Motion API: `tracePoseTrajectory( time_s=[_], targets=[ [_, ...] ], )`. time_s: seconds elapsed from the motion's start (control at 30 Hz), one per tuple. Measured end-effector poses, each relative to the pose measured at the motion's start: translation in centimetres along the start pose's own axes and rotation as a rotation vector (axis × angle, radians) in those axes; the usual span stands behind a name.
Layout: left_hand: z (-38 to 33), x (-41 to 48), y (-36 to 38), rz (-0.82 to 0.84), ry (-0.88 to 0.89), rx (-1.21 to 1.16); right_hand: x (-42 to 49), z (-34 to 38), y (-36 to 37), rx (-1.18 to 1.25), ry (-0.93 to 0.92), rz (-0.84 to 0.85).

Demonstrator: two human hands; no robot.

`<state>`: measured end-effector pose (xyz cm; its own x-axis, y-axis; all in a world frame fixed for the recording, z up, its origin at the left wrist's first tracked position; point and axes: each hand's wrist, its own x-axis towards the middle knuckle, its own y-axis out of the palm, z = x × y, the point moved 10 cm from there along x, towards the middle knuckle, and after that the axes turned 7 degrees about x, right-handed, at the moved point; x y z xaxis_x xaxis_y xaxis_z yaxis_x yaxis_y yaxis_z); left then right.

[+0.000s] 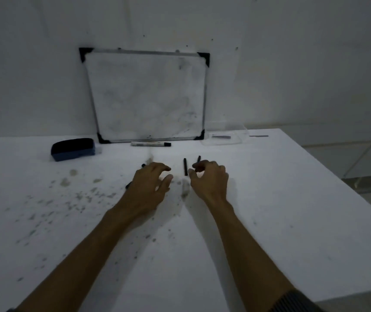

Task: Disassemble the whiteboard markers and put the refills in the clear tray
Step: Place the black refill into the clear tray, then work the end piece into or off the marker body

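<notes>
With both hands hovering half-open and nothing held, the black refill (pixel 185 166) just left of the right hand (pixel 210 180) is probably best pinched mid-length and carried to the clear tray (pixel 225 140) far ahead-right, while the left hand (pixel 152 183) gets kept off the inky surface (pixel 292 199).

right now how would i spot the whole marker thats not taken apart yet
Find the metal-framed whiteboard leaning against the wall at the back of the white table. The white-barrelled marker with a black cap lies flat just in front of its bottom edge. It is pale, unlike the short black pieces nearer the hands.
</notes>
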<state>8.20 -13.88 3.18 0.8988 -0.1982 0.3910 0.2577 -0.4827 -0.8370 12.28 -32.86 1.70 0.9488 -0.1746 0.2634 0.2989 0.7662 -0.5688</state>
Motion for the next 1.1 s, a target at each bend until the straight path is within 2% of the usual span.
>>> tracePoseTrajectory(
  time_s=[0.07, 0.2, 0.4, 0.47, 0.6, 0.77, 0.83, 1.0, 1.1],
  targets=[
    [1.0, -1.6, 0.2, -0.053, -0.022, -0.010, 0.7, 1.8, 1.3, -0.226, -0.087, -0.042],
    [2.2, -1.6, 0.0, -0.101, -0.003, -0.045, 2.0, 2.3, 3.4, -0.465, -0.103, -0.082],
    [2.8, -0.8, 0.4, -0.078, 0.065, 0.022, 2.9, 2.8, 3.6, -0.524, -0.071, -0.085],
    [3.0, -0.7, 0.5, -0.069, 0.091, 0.068, 2.5, 3.1, 2.9, -0.383, -0.043, -0.083],
    [2.8, 0.0, 1.0, -0.050, 0.121, 0.143, -0.6, 2.7, 1.7, 0.215, -0.047, -0.053],
    [0.7, 0.5, 1.3, -0.022, 0.212, 0.224, -2.3, 3.3, 1.3, 0.451, -0.078, -0.052],
    [-0.8, 1.1, -0.4, -0.113, 0.267, 0.246, -2.1, 3.3, 1.4, 0.583, -0.049, -0.043],
    [-5.1, 3.1, -7.5, -0.518, 0.344, 0.252, -1.6, 1.3, 0.8, 0.910, 0.074, -0.081],
    [-5.0, 2.9, -9.5, -0.544, 0.283, 0.146, -1.0, 0.8, 1.2, 1.089, 0.123, -0.018]
  ],
)
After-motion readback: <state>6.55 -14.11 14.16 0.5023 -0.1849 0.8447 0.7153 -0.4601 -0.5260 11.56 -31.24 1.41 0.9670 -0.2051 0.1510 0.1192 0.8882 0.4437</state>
